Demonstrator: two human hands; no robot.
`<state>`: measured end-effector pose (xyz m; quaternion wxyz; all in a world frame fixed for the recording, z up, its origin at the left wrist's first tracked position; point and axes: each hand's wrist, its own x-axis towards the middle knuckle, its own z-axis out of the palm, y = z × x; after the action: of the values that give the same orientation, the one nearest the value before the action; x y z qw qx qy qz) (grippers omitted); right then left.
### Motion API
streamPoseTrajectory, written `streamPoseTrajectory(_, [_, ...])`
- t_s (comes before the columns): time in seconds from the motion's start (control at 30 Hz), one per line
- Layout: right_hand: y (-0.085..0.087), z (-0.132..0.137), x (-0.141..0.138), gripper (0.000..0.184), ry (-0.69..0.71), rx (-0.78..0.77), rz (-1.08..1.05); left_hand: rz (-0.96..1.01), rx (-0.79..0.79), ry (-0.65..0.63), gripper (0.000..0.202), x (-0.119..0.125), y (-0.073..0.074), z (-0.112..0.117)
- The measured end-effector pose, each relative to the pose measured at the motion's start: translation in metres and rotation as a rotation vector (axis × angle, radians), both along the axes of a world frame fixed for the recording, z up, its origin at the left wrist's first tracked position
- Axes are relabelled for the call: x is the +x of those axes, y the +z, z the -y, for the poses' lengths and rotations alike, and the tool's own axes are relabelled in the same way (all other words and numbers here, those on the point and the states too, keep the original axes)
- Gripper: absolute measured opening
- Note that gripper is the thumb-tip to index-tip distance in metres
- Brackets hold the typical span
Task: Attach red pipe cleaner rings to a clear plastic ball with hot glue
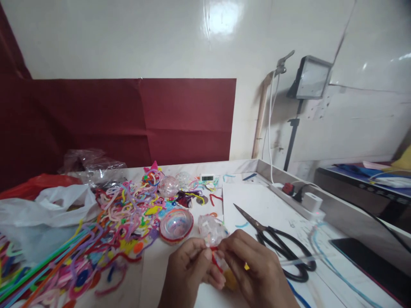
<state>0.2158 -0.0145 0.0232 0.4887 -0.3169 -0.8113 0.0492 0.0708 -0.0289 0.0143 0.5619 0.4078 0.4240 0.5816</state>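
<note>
Toward the near edge of the surface (192, 168), a red fuzzy strip (214, 248) is pinched in the grip of left hand (192, 263) and right hand (252, 263); scissors (261, 229) are laid nearer the right edge.

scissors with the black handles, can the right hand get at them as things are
Probably yes: the scissors lie right beside the right hand, with only a thin pale strip seemingly across them. That hand seems to be pinching a small red piece, though, so it would likely have to let go first.
</note>
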Motion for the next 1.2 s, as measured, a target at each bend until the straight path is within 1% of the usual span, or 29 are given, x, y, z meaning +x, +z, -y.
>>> streamPoseTrajectory(0.27, [-0.003,0.000,0.000,0.029,-0.006,-0.018,0.013,-0.045,0.000,0.017,0.032,0.001,0.001,-0.001])
streamPoseTrajectory(0.37, [-0.009,0.000,0.000,0.022,-0.041,-0.041,-0.039,-0.058,-0.010,0.027,0.031,0.001,0.000,-0.002])
streamPoseTrajectory(0.47, [-0.014,0.000,-0.001,0.014,-0.070,-0.109,-0.099,-0.072,-0.023,0.044,0.030,0.001,0.001,-0.002])
streamPoseTrajectory(0.57, [-0.017,0.002,0.000,0.012,-0.064,-0.146,-0.126,-0.090,-0.031,0.057,0.027,0.001,0.002,-0.002])
streamPoseTrajectory(0.87, [-0.018,0.007,0.001,0.010,-0.045,-0.098,-0.181,-0.098,-0.044,0.121,0.023,0.003,0.002,-0.001])
streamPoseTrajectory(1.2, [-0.016,0.009,-0.006,0.010,-0.146,-0.225,-0.233,-0.092,-0.047,0.107,0.023,0.002,0.000,-0.003])
